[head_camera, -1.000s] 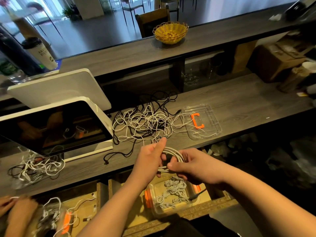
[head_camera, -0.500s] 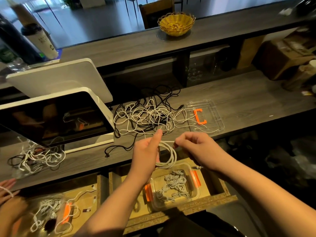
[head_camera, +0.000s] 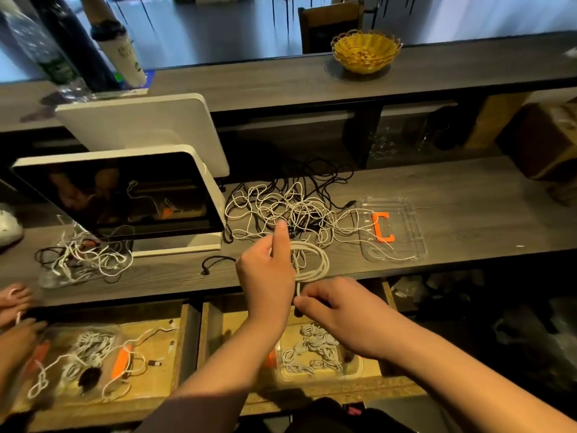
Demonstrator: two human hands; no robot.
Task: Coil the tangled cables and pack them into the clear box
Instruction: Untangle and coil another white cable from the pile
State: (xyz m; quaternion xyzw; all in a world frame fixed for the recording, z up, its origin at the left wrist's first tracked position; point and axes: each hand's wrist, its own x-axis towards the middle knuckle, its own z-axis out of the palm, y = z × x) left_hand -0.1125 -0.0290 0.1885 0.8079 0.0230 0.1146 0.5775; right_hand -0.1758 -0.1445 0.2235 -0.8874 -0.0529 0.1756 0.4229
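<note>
Seen from the head camera, the left hand (head_camera: pixel 265 273) sits at the centre of the frame, gripping a coil of thick white cable (head_camera: pixel 310 260) with its index finger raised straight toward the top of the frame. Just below and right of it, the right hand (head_camera: pixel 340 307) pinches the loose tail of that same cable between thumb and fingers, so both hands are closed on the one cable, nearly touching. Above them, in the middle of the frame, a tangled heap of thin white and black cables (head_camera: pixel 290 210) lies on the grey wood-grain counter (head_camera: pixel 468 207). To its right rests a flat clear plastic lid with an orange clip (head_camera: pixel 392 228), with a few white strands trailing over it. At lower centre, below the wrists, the clear plastic box (head_camera: pixel 315 354) sits in an open wooden drawer (head_camera: pixel 387 295), holding several bundled white cables. At centre left stands a white-framed screen with a dark glass face (head_camera: pixel 125 195). A yellow woven basket (head_camera: pixel 366 50) sits on the upper shelf at the top right.
</note>
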